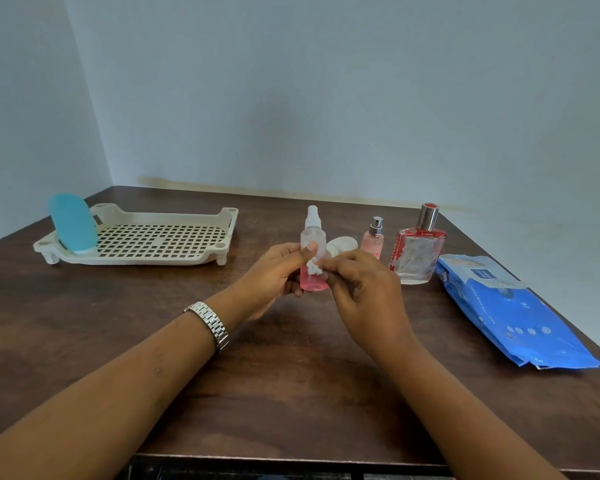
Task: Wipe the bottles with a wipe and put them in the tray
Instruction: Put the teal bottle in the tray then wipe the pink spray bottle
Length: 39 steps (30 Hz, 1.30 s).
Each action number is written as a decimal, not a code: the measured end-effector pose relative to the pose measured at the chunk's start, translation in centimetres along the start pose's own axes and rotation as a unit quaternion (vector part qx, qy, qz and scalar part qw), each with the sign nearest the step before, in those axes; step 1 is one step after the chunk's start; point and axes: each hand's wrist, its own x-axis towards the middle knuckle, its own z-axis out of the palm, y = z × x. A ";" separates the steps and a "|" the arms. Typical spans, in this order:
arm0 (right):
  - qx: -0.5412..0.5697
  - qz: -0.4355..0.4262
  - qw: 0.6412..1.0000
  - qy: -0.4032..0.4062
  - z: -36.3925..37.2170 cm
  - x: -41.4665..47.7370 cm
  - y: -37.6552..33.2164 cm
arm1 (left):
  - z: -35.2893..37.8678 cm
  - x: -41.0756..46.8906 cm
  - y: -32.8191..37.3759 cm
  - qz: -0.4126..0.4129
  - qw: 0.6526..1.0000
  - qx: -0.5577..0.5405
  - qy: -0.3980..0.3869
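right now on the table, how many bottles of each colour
blue bottle, in the tray: 1
pink bottles: 2
clear and red bottle: 1
total: 4
white round thing behind the hands: kind unclear, not counted

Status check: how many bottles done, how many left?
Done: the blue bottle sits in the tray. In hand: left hand holds the pink spray bottle while right hand rubs it with the wipe. Left: small pink bottle and red-trimmed glass bottle on the table.

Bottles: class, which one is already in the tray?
The blue bottle, at the tray's left end. The left hand holds the spray bottle; two perfume bottles stand on the table.
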 end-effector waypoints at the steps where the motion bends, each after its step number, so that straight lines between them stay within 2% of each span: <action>1: -0.003 -0.004 1.000 -0.006 0.0 0.0 0.0 | 0.0 0.0 0.0 -0.002 1.000 0.004 0.000; 5: 0.000 -0.013 0.999 -0.034 -0.4 -0.2 -0.1 | -0.2 0.0 0.1 -0.005 1.000 0.005 0.013; 9: -0.020 -0.066 0.995 -0.075 0.0 -0.4 -0.4 | -1.1 0.2 0.7 0.011 0.998 -0.037 0.043; 13: 0.010 0.003 1.000 0.007 -0.3 0.0 0.1 | -1.4 0.2 0.7 0.011 0.998 -0.061 0.030; 17: 0.074 0.099 0.989 0.081 -0.8 0.3 0.6 | -0.7 0.0 0.3 -0.010 0.999 -0.049 -0.002; 20: 0.117 0.128 0.982 0.070 -0.8 0.4 0.6 | -0.2 0.0 0.1 -0.010 0.998 -0.051 -0.026; 27: 0.095 0.079 0.992 -0.009 -0.4 0.1 0.5 | -0.4 0.3 -0.2 -0.004 0.997 -0.080 0.006; 35: 0.137 0.144 0.979 0.043 -0.3 0.4 0.6 | -0.3 0.2 -0.1 -0.019 0.994 -0.093 -0.054; 39: 0.220 0.217 0.949 0.056 -0.7 0.8 0.9 | 0.3 -0.1 -0.2 -0.023 0.988 -0.107 -0.105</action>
